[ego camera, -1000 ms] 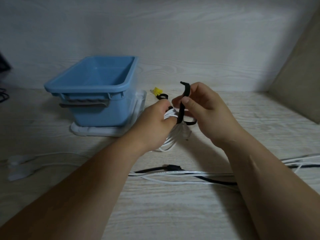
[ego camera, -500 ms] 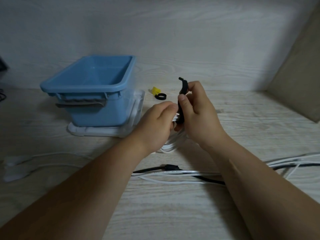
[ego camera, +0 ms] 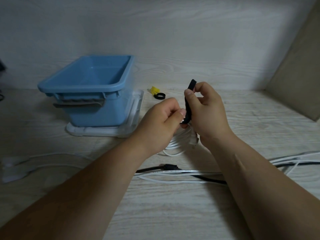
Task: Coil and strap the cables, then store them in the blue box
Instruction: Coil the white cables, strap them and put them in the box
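The left hand (ego camera: 161, 122) gripped the coiled white cable (ego camera: 174, 143) just above the table, right of the blue box (ego camera: 93, 90). The right hand (ego camera: 207, 115) pinched the black strap (ego camera: 187, 108) between thumb and curled fingers. The coil appeared light and springy, and was best held at the strap.

A plain indoor work corner, home or office unclear: a pale wood-grain laminate surface (ego camera: 173, 213) meets a matching back wall (ego camera: 155, 32) and a flat beige side panel (ego camera: 297, 75), holding a light-blue rectangular plastic storage box (ego camera: 83, 87) and loose white and black cables (ego camera: 173, 172).
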